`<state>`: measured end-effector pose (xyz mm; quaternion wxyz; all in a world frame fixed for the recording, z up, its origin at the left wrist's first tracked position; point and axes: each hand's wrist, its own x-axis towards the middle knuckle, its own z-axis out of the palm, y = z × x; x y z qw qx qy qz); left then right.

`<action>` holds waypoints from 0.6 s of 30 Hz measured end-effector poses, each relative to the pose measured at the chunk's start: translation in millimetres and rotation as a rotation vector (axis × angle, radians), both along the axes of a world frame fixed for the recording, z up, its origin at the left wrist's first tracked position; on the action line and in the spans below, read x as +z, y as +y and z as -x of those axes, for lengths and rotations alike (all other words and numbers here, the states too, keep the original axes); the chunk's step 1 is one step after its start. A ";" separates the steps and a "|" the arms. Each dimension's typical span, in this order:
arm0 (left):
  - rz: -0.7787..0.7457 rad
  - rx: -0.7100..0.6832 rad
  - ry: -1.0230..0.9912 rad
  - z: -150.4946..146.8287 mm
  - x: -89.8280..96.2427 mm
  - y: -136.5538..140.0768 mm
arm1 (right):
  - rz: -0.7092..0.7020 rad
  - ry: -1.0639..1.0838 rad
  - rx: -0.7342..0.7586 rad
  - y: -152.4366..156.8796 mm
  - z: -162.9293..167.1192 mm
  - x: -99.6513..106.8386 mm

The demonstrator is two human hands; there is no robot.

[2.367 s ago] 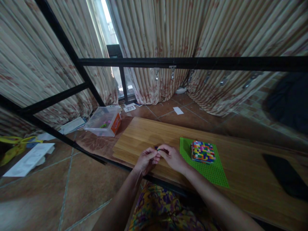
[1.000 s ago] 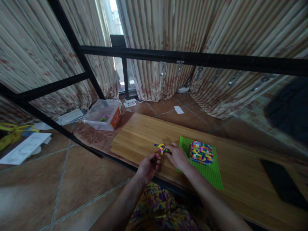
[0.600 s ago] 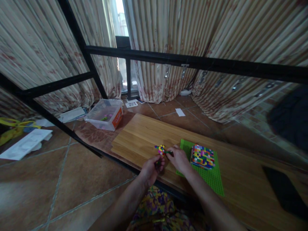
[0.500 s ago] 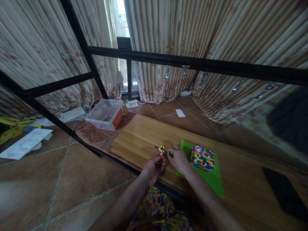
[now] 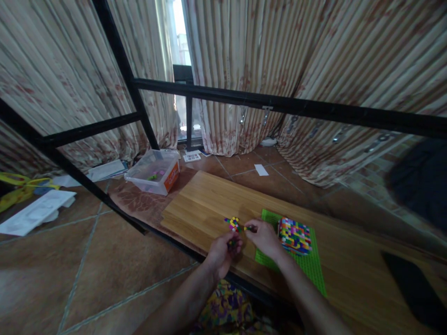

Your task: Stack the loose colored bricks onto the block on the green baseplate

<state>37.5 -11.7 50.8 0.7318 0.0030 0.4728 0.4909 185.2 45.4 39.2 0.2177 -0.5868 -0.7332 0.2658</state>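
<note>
My left hand (image 5: 221,253) is curled near the front edge of the wooden tabletop (image 5: 195,204), with small dark green and reddish toy bricks partly visible inside its fingers. Just right of it, my right hand (image 5: 262,236) pinches a small toy brick (image 5: 248,228), dark with a bit of yellow. Between and beyond both hands lies a little cluster of loose toy bricks (image 5: 233,224) in yellow, red, white and purple. Beside my right hand is a bright green studded baseplate (image 5: 316,274), and on it stands a multicoloured block of bricks (image 5: 295,236).
A clear plastic box (image 5: 153,172) holding a few pink and green bricks stands past the tabletop's left end. A dark flat object (image 5: 414,284) lies at the right. Black metal bars (image 5: 216,94) cross in front of the curtains. White trays (image 5: 38,211) lie on the tiled floor.
My right hand has drawn slightly right, away from the brick cluster, with a small brick between its fingertips. My left hand stays curled nearby. The whole view has shifted slightly downward.
</note>
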 end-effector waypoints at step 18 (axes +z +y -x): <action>-0.001 0.153 -0.248 28.5 -9.3 4.9 | -0.276 0.047 -0.071 -24.3 17.8 5.0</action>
